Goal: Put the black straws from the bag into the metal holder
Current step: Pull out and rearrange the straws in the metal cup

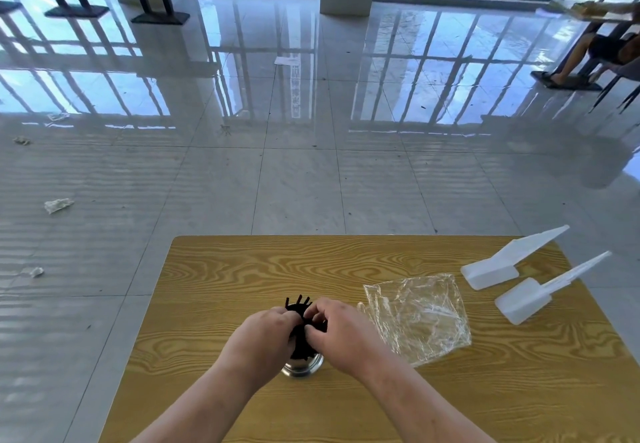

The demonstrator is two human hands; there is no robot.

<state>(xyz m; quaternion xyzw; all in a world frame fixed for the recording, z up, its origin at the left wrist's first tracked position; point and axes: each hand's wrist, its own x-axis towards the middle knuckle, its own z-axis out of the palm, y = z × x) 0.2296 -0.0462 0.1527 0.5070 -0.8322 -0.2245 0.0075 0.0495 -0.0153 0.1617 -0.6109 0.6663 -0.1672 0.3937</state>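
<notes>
A bundle of black straws point(300, 307) stands in the metal holder point(304, 368) in the middle of the wooden table point(214, 304). My left hand point(266, 335) grips the bundle from the left. My right hand point(341, 330) grips it from the right, fingers curled round the straws. Both hands hide most of the holder; only its shiny lower rim shows between the wrists. The straw tips fan out above my fingers. The clear plastic bag point(419, 318) lies flat and crumpled on the table to the right of my hands, with no straws visible in it.
Two white plastic scoops point(502, 262) point(530, 297) lie at the table's right far corner. Beyond the table is a glossy tiled floor with scraps of paper point(58, 205). A seated person's legs point(585, 58) show at the far right.
</notes>
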